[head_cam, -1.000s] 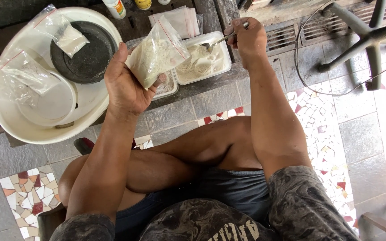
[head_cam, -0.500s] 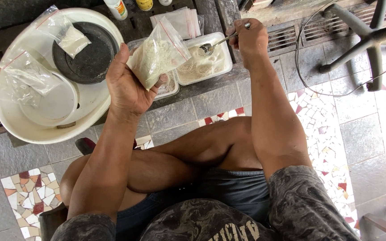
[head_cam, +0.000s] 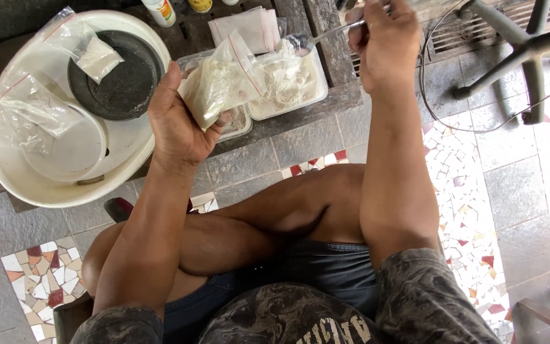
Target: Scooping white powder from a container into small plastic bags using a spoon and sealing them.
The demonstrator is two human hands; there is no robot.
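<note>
Two bare hands at work above a low dark wooden table [head_cam: 300, 121] with a worn, weathered top, seen from the head camera.

Left hand [head_cam: 176, 124]: closed around the lower part of a small clear plastic zip bag [head_cam: 221, 83] with a red seal strip, held tilted, mouth toward the upper right. Contents: pale off-white powdery or flaky matter filling most of the bag.

Right hand [head_cam: 383, 41]: fist closed on the handle of a shiny metal spoon [head_cam: 303, 41]. Spoon bowl carries a small heap of the same pale matter and sits just beside the bag's mouth.

Below spoon and bag: a white rectangular plastic tray [head_cam: 288, 86] holding lumpy whitish material. A second shallow clear tray [head_cam: 237, 124], partly hidden behind the bag, lies just beside it.

Left end of table: a large round cream plastic basin [head_cam: 71, 185], smooth-walled. Inside it: a round black dish [head_cam: 119, 79] with a matt surface, a white round lid or plate [head_cam: 71, 150], and two crumpled clear zip bags [head_cam: 30, 111], one holding a little white powder.

Far edge of table: a flat stack of empty clear zip bags [head_cam: 246, 28] with red strips, and bottle bases, partly cut off.

Floor [head_cam: 517, 191]: grey stone tiles with patches of broken red and white mosaic. Person seated, legs crossed, dark shorts, mottled grey shirt.
</note>
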